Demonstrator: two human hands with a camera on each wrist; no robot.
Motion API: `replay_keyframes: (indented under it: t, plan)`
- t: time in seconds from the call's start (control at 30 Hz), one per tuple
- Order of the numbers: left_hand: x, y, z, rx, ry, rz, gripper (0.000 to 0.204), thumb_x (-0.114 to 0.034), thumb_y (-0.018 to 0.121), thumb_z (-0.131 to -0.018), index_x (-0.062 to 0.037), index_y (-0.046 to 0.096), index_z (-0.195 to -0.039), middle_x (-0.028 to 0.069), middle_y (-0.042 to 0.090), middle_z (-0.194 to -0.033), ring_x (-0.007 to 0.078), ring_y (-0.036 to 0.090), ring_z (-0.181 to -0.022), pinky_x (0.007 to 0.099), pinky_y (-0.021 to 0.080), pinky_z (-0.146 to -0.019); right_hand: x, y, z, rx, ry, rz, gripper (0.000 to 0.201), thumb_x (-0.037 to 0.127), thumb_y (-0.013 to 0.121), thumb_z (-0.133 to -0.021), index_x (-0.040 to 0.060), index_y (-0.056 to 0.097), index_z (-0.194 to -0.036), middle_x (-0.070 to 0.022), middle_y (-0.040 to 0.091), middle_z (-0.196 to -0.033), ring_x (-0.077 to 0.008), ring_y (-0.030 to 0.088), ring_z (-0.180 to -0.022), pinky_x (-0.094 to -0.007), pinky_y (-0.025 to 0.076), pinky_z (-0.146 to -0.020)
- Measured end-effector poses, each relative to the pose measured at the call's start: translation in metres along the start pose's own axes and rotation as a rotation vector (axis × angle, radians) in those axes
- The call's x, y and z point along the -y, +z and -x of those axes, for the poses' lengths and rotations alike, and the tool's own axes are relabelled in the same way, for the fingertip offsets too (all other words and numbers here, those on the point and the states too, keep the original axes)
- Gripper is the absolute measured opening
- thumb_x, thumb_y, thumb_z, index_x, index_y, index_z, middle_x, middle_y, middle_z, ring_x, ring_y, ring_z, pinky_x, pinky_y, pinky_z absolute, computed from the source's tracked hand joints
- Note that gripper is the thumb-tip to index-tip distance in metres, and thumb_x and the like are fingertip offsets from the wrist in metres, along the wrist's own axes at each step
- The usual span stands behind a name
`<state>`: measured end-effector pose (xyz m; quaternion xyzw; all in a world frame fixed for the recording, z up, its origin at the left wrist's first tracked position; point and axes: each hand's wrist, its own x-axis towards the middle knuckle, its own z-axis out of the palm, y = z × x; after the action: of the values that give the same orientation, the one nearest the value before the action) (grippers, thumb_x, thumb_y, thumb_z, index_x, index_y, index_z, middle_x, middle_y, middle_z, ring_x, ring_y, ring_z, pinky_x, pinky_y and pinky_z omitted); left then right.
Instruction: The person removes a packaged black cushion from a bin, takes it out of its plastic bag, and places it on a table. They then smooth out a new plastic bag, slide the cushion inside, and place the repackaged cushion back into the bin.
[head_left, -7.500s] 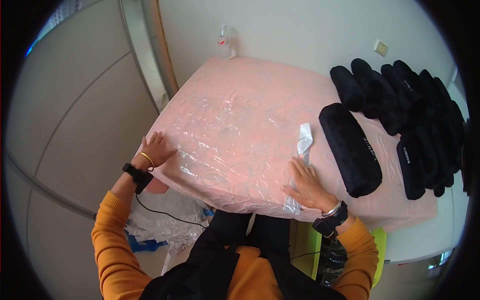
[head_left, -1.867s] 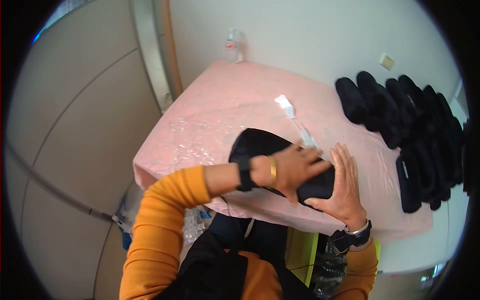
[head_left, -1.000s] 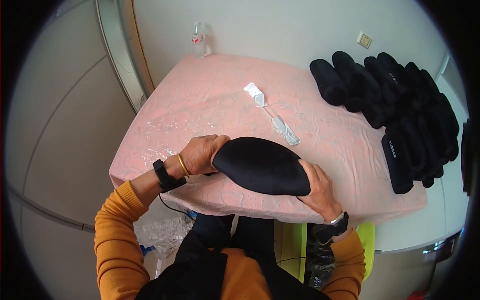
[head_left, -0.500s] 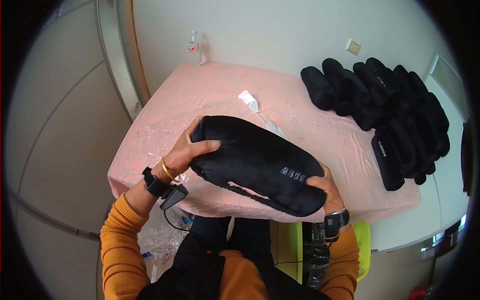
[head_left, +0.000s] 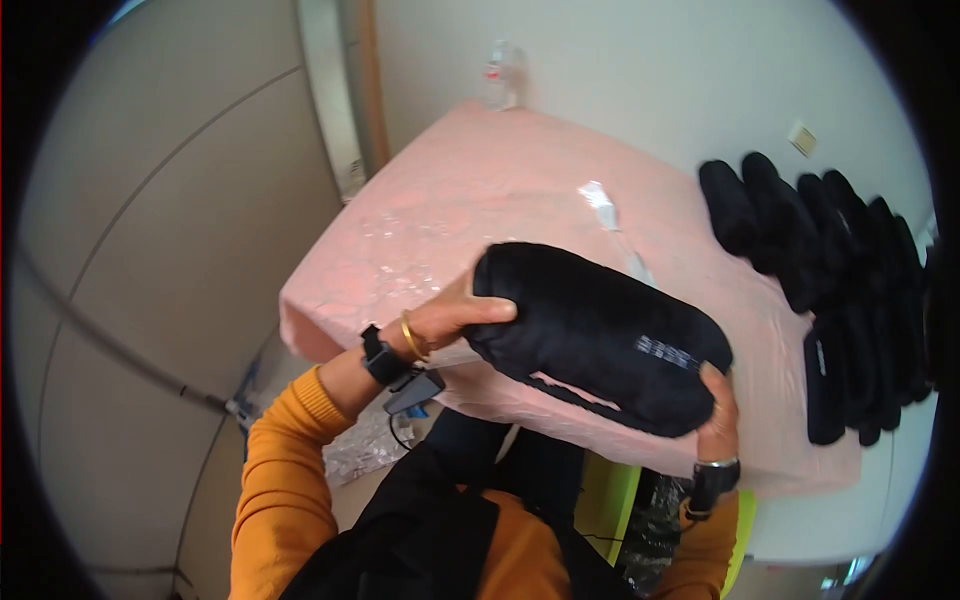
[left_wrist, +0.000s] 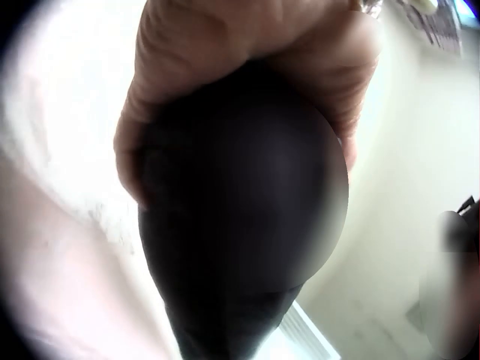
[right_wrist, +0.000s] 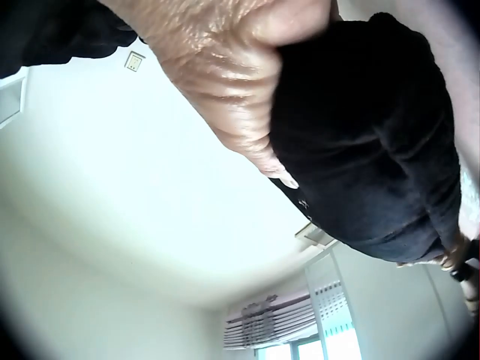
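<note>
Black pillow [head_left: 600, 335] is hanging above the pink table [head_left: 440, 220], long axis running hand to hand; left hand [head_left: 455, 315] is gripping one end; right hand [head_left: 716, 420] is clasping the other.

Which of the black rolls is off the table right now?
The black roll gripped end to end by the left hand and right hand; the other rolls lie stacked at the table's right.

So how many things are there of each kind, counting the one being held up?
Black roll held up: 1
Black rolls piled on the table: at least 6, too bunched to count exactly
Clear bottle: 1
Crumpled plastic strip: 1
Total: at least 9
</note>
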<state>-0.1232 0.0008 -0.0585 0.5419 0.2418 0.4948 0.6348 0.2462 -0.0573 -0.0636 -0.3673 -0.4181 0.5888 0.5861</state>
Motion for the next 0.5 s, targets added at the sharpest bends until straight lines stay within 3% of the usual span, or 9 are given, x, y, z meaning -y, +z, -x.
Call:
replay_keyframes:
  t: [0.07, 0.1, 0.2, 0.4, 0.43, 0.5]
  plan:
    - [0.003, -0.005, 0.012, 0.129, -0.131, 0.242, 0.069, -0.016, 0.073, -0.08, 0.0024, 0.039, -0.137, 0.0132, 0.051, -0.132, 0.0221, 0.052, -0.12, 0.0336, 0.04, -0.105, 0.004, 0.001, 0.006, 0.053, 0.084, -0.12, 0.06, 0.018, 0.067, -0.082, 0.0005, 0.046, -0.135, -0.0131, 0.057, -0.126, -0.026, 0.058, -0.112, -0.0401, 0.045, -0.1]
    - [0.001, -0.006, 0.019, 0.111, -0.125, 0.241, 0.069, -0.016, 0.073, -0.08, 0.0024, 0.039, -0.137, 0.0132, 0.051, -0.132, 0.0221, 0.052, -0.12, 0.0336, 0.04, -0.105, 0.003, 0.004, 0.006, 0.066, 0.149, -0.231, 0.056, 0.02, 0.064, -0.084, 0.001, 0.047, -0.134, -0.0127, 0.059, -0.125, -0.0259, 0.06, -0.109, -0.04, 0.048, -0.097]
    - [-0.006, -0.002, 0.041, 0.057, -0.279, 0.523, 0.057, -0.015, 0.069, -0.082, 0.003, 0.047, -0.131, 0.0136, 0.059, -0.123, 0.023, 0.059, -0.111, 0.0346, 0.046, -0.1, -0.007, 0.023, -0.004, 0.087, 0.18, -0.218, 0.051, 0.022, 0.061, -0.087, 0.0007, 0.049, -0.132, -0.0124, 0.059, -0.125, -0.0253, 0.06, -0.109, -0.0386, 0.047, -0.097]
    - [-0.011, -0.036, 0.091, -0.156, -0.103, 0.68, 0.029, -0.012, 0.059, -0.089, -0.0015, 0.061, -0.116, 0.013, 0.063, -0.115, 0.0246, 0.063, -0.104, 0.0387, 0.047, -0.097, -0.039, 0.066, -0.036, 0.096, 0.207, -0.166, 0.041, 0.027, 0.052, -0.096, -0.0002, 0.054, -0.127, -0.0114, 0.059, -0.126, -0.0233, 0.058, -0.11, -0.0342, 0.046, -0.096]
    - [-0.016, -0.049, 0.102, -0.233, 0.084, 0.461, 0.032, -0.015, 0.061, -0.087, 0.0001, 0.061, -0.115, 0.0118, 0.065, -0.111, 0.0223, 0.064, -0.101, 0.036, 0.049, -0.093, -0.044, 0.069, -0.041, 0.087, 0.212, -0.158, 0.04, 0.028, 0.05, -0.097, -0.0004, 0.055, -0.126, -0.0112, 0.059, -0.126, -0.023, 0.058, -0.11, -0.0335, 0.046, -0.096]
    - [-0.037, -0.072, 0.12, -0.452, 0.341, 0.174, 0.035, -0.019, 0.063, -0.085, 0.0009, 0.061, -0.115, 0.01, 0.066, -0.109, 0.0195, 0.064, -0.098, 0.0334, 0.051, -0.09, -0.045, 0.073, -0.076, 0.29, -0.293, 0.999, 0.041, 0.022, 0.062, -0.091, 0.0008, 0.055, -0.125, -0.0106, 0.056, -0.129, -0.0207, 0.054, -0.115, -0.0361, 0.043, -0.097]
